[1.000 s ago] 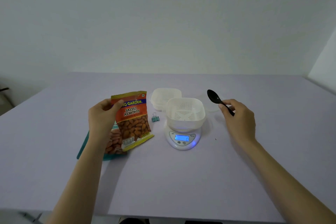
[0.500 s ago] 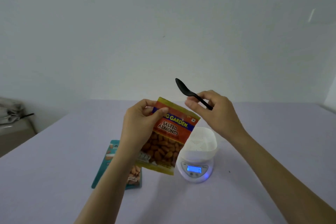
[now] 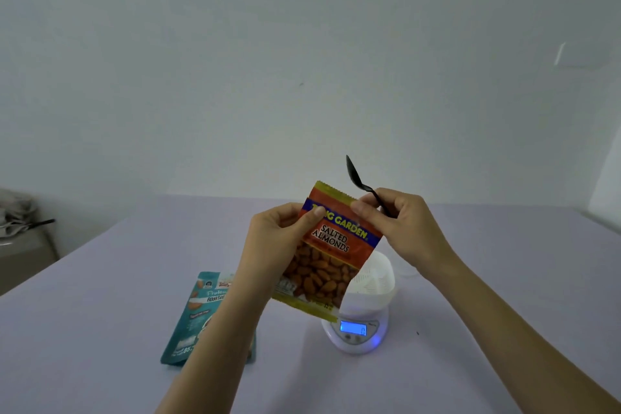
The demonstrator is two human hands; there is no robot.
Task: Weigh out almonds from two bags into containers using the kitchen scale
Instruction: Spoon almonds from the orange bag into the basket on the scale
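An orange and yellow bag of salted almonds (image 3: 327,255) is held up in the air above the table, tilted. My left hand (image 3: 279,239) pinches its top left edge. My right hand (image 3: 400,228) pinches its top right corner while also holding a black plastic spoon (image 3: 361,183), bowl pointing up. Below the bag, a white perforated container (image 3: 373,286) sits on the white kitchen scale (image 3: 356,329), whose blue display is lit. A teal bag of roasted almonds (image 3: 198,316) lies flat on the table to the left, partly hidden by my left forearm.
The pale lilac table (image 3: 100,312) runs back to a white wall. A white lid or container (image 3: 408,270) peeks out behind my right wrist. At the far left edge stands a grey object with cloth (image 3: 16,228) on it.
I lifted the salted almond bag higher, in front of the scale. My right hand came in with the spoon and took hold of the bag's top right corner. The view tilted upward.
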